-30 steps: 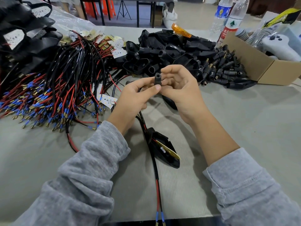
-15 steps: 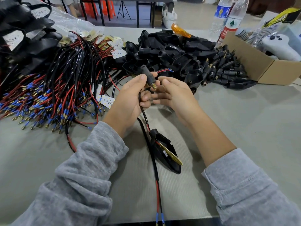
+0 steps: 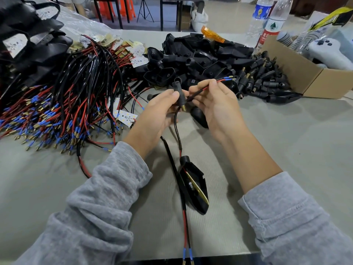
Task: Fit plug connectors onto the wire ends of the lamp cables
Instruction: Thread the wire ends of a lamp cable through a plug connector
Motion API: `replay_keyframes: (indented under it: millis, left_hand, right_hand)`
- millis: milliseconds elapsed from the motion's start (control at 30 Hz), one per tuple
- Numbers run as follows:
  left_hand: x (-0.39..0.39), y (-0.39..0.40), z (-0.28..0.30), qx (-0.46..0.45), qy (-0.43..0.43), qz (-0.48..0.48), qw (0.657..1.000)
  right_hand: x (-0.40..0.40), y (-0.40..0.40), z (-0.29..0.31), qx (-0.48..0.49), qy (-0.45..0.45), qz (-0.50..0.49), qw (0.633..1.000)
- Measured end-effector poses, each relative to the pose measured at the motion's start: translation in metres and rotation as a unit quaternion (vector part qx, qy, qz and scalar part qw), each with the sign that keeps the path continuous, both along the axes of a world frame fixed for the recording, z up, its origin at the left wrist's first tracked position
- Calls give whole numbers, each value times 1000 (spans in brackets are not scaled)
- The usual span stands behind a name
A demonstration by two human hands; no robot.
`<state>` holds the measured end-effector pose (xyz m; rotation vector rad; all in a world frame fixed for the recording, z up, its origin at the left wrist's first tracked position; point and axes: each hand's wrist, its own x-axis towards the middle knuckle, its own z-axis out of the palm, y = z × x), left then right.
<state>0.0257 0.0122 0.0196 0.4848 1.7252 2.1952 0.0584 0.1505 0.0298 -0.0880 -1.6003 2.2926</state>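
Left hand (image 3: 158, 113) gripping black plug connector (image 3: 178, 94) above the surface (image 3: 286, 150); right hand (image 3: 215, 104) pinching the lamp cable (image 3: 202, 90), blue wire ends (image 3: 228, 79) free, presumably readied for fitting.

Hidden and cut-off parts around the held cable

The middle of the plug connector (image 3: 178, 94) is covered by the left hand (image 3: 158, 113), whose fingers are hidden behind it. The brass tips of the near wire ends (image 3: 186, 254) are cut by the bottom edge. Both bottles (image 3: 271, 22) are cropped at the top; their labels cannot be read.
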Motion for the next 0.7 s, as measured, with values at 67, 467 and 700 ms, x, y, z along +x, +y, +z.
replay_keyframes:
  millis: [67, 467, 700]
  left_hand:
    - [-2, -1, 0, -1, 21, 29, 999]
    - [-5, -5, -6, -3, 24, 113, 993]
    - [-7, -6, -10, 13, 32, 118, 992]
  right_hand:
    - [0, 2, 1, -6, -1, -8, 1000]
    - [3, 11, 8, -54, -16, -67, 996]
    - [9, 8, 5, 175, -34, -67, 982]
